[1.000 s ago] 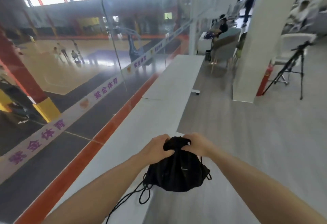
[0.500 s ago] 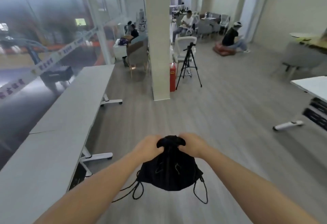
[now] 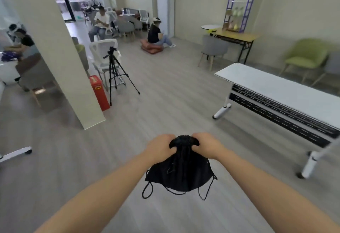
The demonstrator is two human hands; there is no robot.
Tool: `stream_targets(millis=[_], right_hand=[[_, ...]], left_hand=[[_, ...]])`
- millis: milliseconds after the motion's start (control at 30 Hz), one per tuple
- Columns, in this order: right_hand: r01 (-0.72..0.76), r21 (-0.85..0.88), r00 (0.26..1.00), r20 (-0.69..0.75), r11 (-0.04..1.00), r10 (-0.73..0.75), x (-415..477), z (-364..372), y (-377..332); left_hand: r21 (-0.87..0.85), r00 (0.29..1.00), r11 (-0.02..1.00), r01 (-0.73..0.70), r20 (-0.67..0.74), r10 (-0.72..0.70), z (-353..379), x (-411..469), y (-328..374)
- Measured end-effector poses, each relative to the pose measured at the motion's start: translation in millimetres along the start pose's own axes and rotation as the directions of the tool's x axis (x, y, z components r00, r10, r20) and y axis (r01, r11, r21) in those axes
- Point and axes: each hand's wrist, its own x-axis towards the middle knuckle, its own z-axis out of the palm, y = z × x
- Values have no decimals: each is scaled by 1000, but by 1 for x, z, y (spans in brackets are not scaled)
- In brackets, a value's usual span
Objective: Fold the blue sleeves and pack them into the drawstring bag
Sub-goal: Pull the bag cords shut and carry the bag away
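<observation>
Both hands are closed tight on the bunched top of the black drawstring bag (image 3: pixel 181 170). The left hand (image 3: pixel 159 148) grips one side, the right hand (image 3: pixel 207 145) the other. The bag hangs below them, cords (image 3: pixel 147 189) dangling.

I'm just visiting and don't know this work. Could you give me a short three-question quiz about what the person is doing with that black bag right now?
1. True or false: the drawstring bag is resting on the white table.
2. Which hand grips the bag's gathered neck? A) left hand only B) right hand only C) both
3. Fill in: black cord loops hang from the bag's ____ edge.

Key:
1. False. It hangs in the air above the floor.
2. C. One hand is on each side of the bunched top.
3. Lower. The blue sleeves are not visible, so the contents cannot be told.
</observation>
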Motion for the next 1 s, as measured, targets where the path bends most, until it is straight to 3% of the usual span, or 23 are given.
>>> stream_targets(millis=[300, 600, 733, 1000], right_hand=[[-203, 26, 961, -188, 979, 204, 101, -100, 132], [-241, -28, 955, -188, 970, 231, 228, -204, 290], [-262, -61, 940, -240, 963, 241, 283, -262, 349], [-400, -45, 870, -334, 915, 364, 384, -376, 480]], left_hand=[[-9, 967, 973, -231, 107, 230, -1, 245, 51], [2, 933, 957, -291, 223, 283, 2, 480, 115], [-63, 929, 948, -311, 193, 317, -5, 578, 144], [-62, 861, 871, -487, 133, 490, -11, 798, 222]])
